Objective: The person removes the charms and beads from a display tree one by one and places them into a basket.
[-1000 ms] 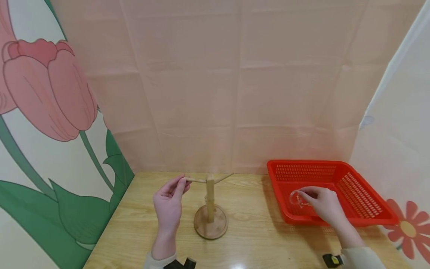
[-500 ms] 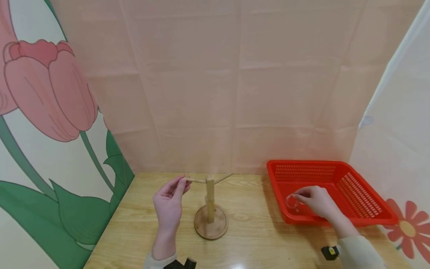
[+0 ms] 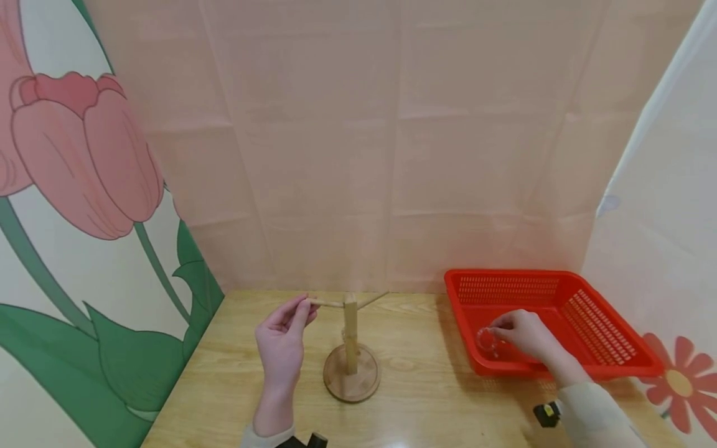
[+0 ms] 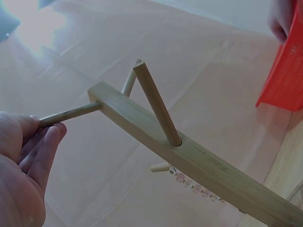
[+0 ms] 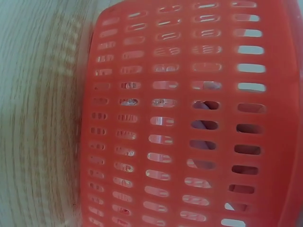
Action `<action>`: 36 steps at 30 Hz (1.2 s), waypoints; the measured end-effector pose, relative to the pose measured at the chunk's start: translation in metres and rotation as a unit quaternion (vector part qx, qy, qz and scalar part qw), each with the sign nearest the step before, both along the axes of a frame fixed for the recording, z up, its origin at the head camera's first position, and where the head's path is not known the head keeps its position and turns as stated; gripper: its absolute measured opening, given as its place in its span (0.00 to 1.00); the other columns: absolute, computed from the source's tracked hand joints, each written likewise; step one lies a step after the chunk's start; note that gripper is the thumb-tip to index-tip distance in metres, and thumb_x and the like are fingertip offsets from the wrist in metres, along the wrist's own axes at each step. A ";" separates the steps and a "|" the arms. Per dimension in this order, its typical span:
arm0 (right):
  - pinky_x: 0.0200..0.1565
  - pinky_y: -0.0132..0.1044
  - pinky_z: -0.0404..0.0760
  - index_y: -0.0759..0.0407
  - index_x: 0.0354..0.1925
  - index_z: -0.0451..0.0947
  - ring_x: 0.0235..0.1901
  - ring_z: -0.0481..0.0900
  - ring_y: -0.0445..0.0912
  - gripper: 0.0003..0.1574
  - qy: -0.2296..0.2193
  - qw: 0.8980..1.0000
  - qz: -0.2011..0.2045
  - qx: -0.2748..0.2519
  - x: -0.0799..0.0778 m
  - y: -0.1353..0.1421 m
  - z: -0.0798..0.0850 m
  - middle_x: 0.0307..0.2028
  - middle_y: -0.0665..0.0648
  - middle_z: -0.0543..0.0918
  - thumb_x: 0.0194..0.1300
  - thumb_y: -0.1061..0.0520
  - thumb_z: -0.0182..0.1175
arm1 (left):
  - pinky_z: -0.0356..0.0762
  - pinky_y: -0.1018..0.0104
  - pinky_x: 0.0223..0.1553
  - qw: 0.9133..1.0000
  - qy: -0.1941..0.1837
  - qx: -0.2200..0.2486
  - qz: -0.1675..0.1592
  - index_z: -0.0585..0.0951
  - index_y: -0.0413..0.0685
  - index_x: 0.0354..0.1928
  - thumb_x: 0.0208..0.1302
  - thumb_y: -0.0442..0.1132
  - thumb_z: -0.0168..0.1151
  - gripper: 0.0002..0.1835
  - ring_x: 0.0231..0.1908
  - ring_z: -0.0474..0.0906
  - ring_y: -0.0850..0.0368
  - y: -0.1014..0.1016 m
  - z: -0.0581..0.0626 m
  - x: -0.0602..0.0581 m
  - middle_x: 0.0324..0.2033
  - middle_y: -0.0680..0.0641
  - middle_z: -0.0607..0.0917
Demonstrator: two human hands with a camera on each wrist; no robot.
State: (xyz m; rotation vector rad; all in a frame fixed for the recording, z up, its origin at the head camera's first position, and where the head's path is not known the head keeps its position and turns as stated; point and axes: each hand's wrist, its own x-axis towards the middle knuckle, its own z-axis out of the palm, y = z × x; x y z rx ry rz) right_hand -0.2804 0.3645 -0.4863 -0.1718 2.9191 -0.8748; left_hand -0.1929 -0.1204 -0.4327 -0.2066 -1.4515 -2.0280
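A wooden stand (image 3: 351, 336) with a round base and several pegs stands on the table. My left hand (image 3: 284, 339) pinches the end of its upper left peg (image 4: 71, 114) between thumb and fingers. On a lower peg (image 4: 160, 167) hangs a bracelet of clear and pinkish beads (image 4: 193, 187), mostly behind the post in the head view. Over the left part of the red basket (image 3: 459, 323), my right hand (image 3: 523, 333) pinches a clear beaded bracelet (image 3: 486, 342), which hangs from the fingertips. The basket wall (image 5: 182, 111) hides most of that hand in the right wrist view.
The basket has slotted walls and sits at the table's right side, against the papered wall (image 3: 655, 218). Pinkish paper (image 3: 358, 155) covers the back wall. Wood-grain tabletop (image 3: 420, 373) lies between stand and basket.
My right hand has shifted slightly left inside the basket with the bracelet, which now hangs lower and further left. The left hand keeps its pinch on the peg, and the stand stays put.
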 end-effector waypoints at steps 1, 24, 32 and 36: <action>0.47 0.53 0.90 0.59 0.51 0.91 0.40 0.86 0.50 0.14 0.001 1.000 0.000 0.001 -0.001 0.001 -0.001 0.41 0.55 0.91 0.71 0.54 0.73 | 0.89 0.59 0.45 1.000 0.000 -0.001 0.000 0.86 0.22 0.50 0.73 0.28 0.69 0.12 0.41 0.92 0.52 0.000 0.000 0.000 0.41 0.36 0.92; 0.41 0.46 0.90 0.63 0.58 0.87 0.40 0.85 0.50 0.23 0.045 0.999 -0.005 -0.014 0.011 0.003 0.011 0.47 0.60 0.90 0.74 0.48 0.71 | 0.90 0.60 0.45 1.000 -0.003 -0.008 0.006 0.87 0.24 0.50 0.73 0.28 0.69 0.10 0.40 0.92 0.54 0.001 0.002 0.001 0.40 0.38 0.92; 0.40 0.39 0.88 0.59 0.62 0.86 0.44 0.85 0.53 0.28 0.074 0.996 -0.015 -0.046 0.027 -0.010 0.025 0.52 0.62 0.90 0.75 0.42 0.69 | 0.89 0.59 0.45 1.000 -0.002 -0.008 0.002 0.87 0.25 0.49 0.73 0.28 0.68 0.10 0.41 0.92 0.53 0.000 0.001 -0.001 0.40 0.38 0.92; 0.40 0.37 0.87 0.58 0.62 0.86 0.44 0.86 0.54 0.27 0.080 0.995 -0.017 -0.061 0.035 -0.020 0.028 0.53 0.62 0.90 0.75 0.43 0.69 | 0.89 0.59 0.45 1.000 0.000 -0.005 -0.001 0.85 0.21 0.50 0.73 0.28 0.68 0.12 0.41 0.92 0.54 0.000 0.001 -0.001 0.40 0.39 0.92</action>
